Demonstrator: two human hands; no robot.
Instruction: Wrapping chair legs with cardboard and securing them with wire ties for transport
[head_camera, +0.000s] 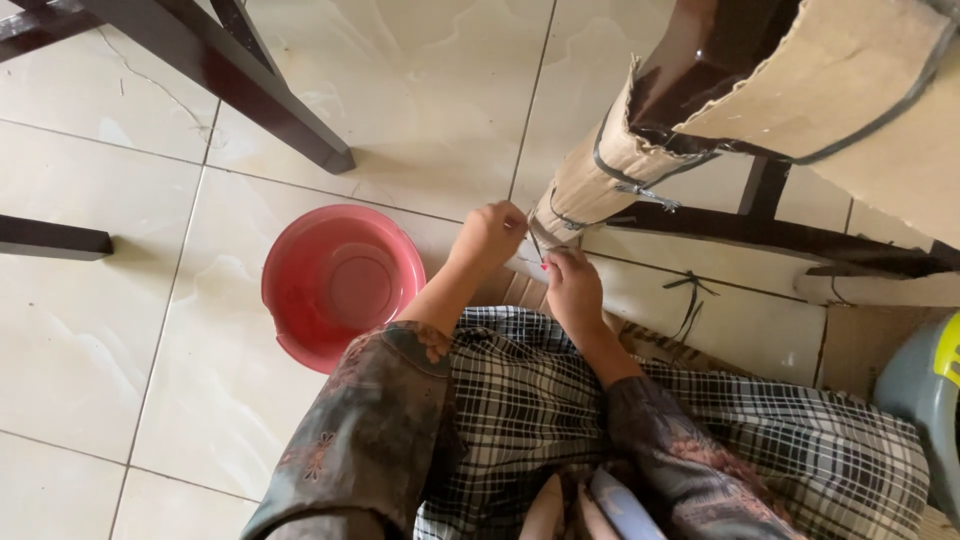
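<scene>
Right now we seem to be at the unwrapping step: both hands work at the lower end of a cardboard wrap (590, 185) bound with dark straps (640, 190) around a furniture leg, which leans tilted over the tiled floor (100, 330). Left hand (492, 232) is curled shut, fingertips pinching at the wrap's bottom edge, likely on a strap or wire; what exactly it grips is too small to tell. Right hand (572, 282) is closed just below, touching the same end, with something small and red at its fingertips. As we judge it, the next move calls for a firm pinch and a pull or a cut. Red basin (340, 282) sits on the floor just left of our arms. Plaid cloth (540, 400) covers our lap.
</scene>
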